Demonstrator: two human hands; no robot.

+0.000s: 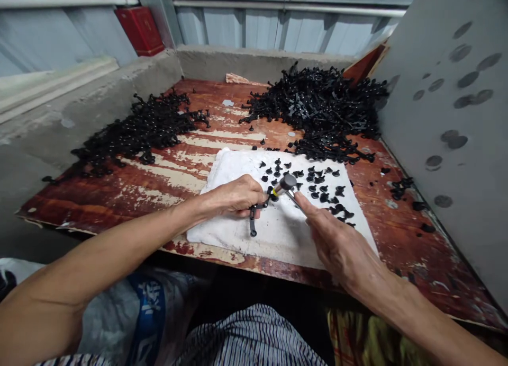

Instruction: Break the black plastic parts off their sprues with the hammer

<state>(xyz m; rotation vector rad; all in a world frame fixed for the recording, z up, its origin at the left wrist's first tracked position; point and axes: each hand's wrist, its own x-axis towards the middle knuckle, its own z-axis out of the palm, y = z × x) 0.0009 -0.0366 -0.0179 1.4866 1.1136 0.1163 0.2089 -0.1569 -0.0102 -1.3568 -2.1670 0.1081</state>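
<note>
My left hand (240,195) is closed around a slim black plastic strip (253,224), whose lower end with a hole hangs out below the fingers. My right hand (331,233) grips the shaft of a small mallet (287,183) with a dark round head and a yellow-edged face. The mallet's face is right at the upper end of the black part by my left fingertips; whether they touch I cannot tell. Under both hands lies a white cloth (226,231). Several small black round-based pieces (317,188) are scattered over its right half.
A big heap of black parts (317,101) sits at the back right, with another pile (138,130) on the left. The worn red-brown board (190,159) is bounded by a concrete ledge (127,85) and a grey panel (444,112) on the right. A red box (141,31) stands behind.
</note>
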